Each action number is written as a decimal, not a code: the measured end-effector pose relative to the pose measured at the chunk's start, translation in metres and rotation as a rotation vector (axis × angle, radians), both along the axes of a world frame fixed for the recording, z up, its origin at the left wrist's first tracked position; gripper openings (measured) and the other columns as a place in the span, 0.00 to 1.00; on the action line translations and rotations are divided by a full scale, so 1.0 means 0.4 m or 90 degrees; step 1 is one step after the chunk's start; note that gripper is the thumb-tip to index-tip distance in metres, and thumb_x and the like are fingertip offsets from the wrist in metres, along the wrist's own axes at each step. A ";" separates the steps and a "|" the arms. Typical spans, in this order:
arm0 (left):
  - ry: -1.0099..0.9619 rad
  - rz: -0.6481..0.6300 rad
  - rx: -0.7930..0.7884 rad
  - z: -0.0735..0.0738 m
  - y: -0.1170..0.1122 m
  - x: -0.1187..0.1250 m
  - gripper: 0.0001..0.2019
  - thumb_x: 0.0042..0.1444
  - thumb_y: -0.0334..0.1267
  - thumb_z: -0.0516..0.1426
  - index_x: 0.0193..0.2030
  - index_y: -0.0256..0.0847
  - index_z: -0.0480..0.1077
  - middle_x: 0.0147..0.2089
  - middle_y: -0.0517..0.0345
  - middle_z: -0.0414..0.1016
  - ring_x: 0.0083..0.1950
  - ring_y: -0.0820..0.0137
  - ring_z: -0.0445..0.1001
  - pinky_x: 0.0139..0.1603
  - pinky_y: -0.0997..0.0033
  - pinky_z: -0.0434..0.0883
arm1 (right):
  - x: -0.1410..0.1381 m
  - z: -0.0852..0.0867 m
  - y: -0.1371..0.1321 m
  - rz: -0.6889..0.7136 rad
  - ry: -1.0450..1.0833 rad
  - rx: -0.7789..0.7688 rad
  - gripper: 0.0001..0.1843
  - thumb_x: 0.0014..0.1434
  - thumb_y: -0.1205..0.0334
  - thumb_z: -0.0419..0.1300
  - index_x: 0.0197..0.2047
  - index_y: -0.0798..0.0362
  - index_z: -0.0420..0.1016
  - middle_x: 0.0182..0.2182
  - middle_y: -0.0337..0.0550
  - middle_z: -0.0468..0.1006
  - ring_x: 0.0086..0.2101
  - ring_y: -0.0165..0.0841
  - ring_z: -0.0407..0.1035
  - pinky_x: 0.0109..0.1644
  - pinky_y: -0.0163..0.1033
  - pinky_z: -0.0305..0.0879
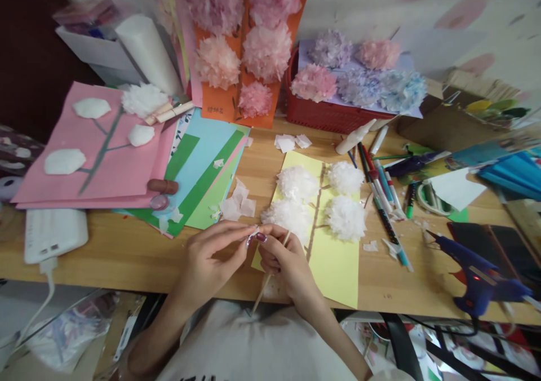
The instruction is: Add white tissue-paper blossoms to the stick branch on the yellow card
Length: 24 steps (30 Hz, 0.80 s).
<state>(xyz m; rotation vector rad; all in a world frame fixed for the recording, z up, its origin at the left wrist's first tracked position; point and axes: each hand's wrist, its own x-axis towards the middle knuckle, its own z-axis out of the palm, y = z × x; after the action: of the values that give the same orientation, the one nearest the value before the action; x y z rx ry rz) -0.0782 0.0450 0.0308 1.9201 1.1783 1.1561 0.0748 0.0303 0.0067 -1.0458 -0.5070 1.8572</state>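
My left hand [213, 254] and my right hand [283, 260] meet near the table's front edge, both with fingers pinched on a small white tissue piece [253, 233]. My right hand also grips a thin wooden stick [265, 282] that slants down over the table's edge. Just beyond my hands lies a yellow paper sheet [338, 257] with a brown stem and several white tissue flowers [346, 217] on it. Loose white tissue scraps [239, 203] lie to the left of the sheet.
A stack of pink, green and blue paper [122, 161] lies at left beside a white power bank [54, 234]. Pens and markers [380, 189] lie to the right of the sheet, and a blue glue gun [477, 274] at front right. A red basket [329, 113] and orange cards with pink flowers [245, 48] stand behind.
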 end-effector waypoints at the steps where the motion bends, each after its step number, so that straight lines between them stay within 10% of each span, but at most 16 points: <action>1: 0.000 -0.001 -0.003 0.000 0.000 0.000 0.12 0.56 0.25 0.57 0.43 0.40 0.78 0.39 0.56 0.81 0.40 0.73 0.79 0.44 0.75 0.76 | 0.001 -0.002 -0.001 0.001 0.003 0.004 0.12 0.54 0.56 0.66 0.33 0.55 0.72 0.14 0.23 0.49 0.15 0.19 0.39 0.18 0.29 0.38; 24: -0.121 0.196 -0.238 -0.022 0.013 0.000 0.08 0.56 0.41 0.60 0.35 0.39 0.73 0.32 0.57 0.80 0.34 0.71 0.78 0.35 0.76 0.75 | -0.004 -0.002 -0.003 0.022 -0.033 0.011 0.12 0.52 0.56 0.67 0.31 0.53 0.69 0.14 0.23 0.51 0.15 0.20 0.39 0.17 0.28 0.39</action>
<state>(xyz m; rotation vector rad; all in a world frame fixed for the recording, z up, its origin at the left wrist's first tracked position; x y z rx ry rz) -0.0780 0.0504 0.0219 1.3538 1.4959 1.1454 0.0733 0.0289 0.0058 -1.0818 -0.5731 1.8564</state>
